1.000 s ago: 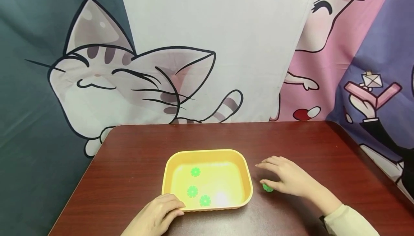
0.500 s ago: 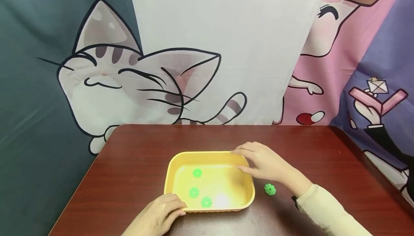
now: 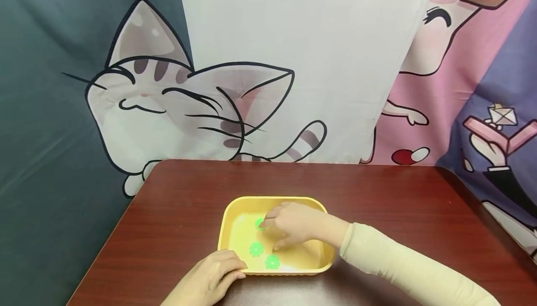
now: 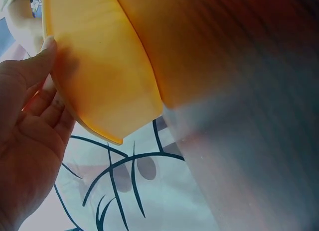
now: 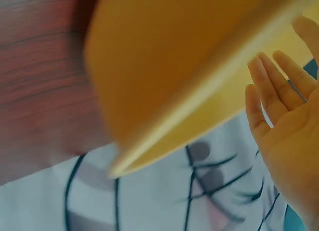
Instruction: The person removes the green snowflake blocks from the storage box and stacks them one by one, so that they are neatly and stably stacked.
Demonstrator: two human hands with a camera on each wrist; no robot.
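Note:
A yellow plastic basin (image 3: 235, 206) sits on the table with green, notched flower-like discs on its floor. Two of them, a left disc (image 3: 256, 249) and a front disc (image 3: 272, 261), show whole; a far disc (image 3: 259, 223) is partly covered by fingers. My left hand (image 3: 211, 271) holds the basin's near left corner. In the left wrist view its thumb (image 4: 42, 61) presses the outer wall and the other fingers are behind the rim. Inside the basin hovers my right hand (image 3: 293, 224), fingers spread and loosely bent, nothing in them in the right wrist view.
The dark red wooden table (image 3: 189, 189) extends around the basin. A cream sleeve (image 3: 390, 255) crosses the basin's right rim and the table beside it. Behind the table hangs a printed cloth (image 3: 335, 54) with cartoon figures.
My right hand has moved left from beside the basin, over its rim and inside. A green disc on the table at right was uncovered, then hidden behind the sleeve. The left hand keeps its place.

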